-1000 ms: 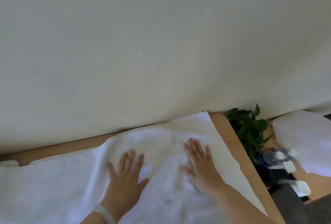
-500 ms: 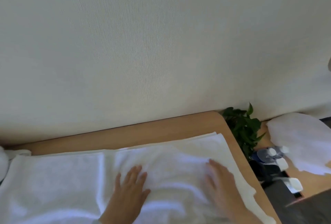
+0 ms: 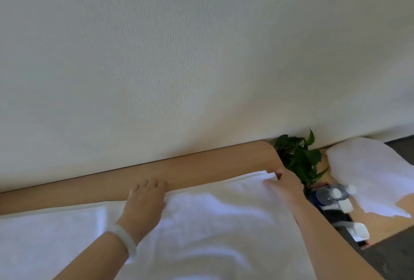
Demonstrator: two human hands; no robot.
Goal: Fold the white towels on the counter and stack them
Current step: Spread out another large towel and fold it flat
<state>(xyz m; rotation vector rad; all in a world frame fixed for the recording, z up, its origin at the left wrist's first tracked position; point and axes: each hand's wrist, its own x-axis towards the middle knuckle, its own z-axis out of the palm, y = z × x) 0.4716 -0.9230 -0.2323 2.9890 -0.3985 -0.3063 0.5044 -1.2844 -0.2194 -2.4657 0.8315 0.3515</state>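
white towel (image 3: 224, 223) lies spread over the wooden worktop (image 3: 201, 167), its far edge just short of the cream wall (image 3: 201, 55), with folded layers showing at the far right corner. the left hand (image 3: 145, 201), a pale bracelet (image 3: 125, 239) on its wrist, has its fingers (image 3: 146, 185) curled over the towel's far edge, gripping it, while the right hand (image 3: 285, 186) pinches the layered corner. past the worktop's end are a green plant (image 3: 298, 158), a water bottle (image 3: 331, 193) and another white cloth (image 3: 376, 174).
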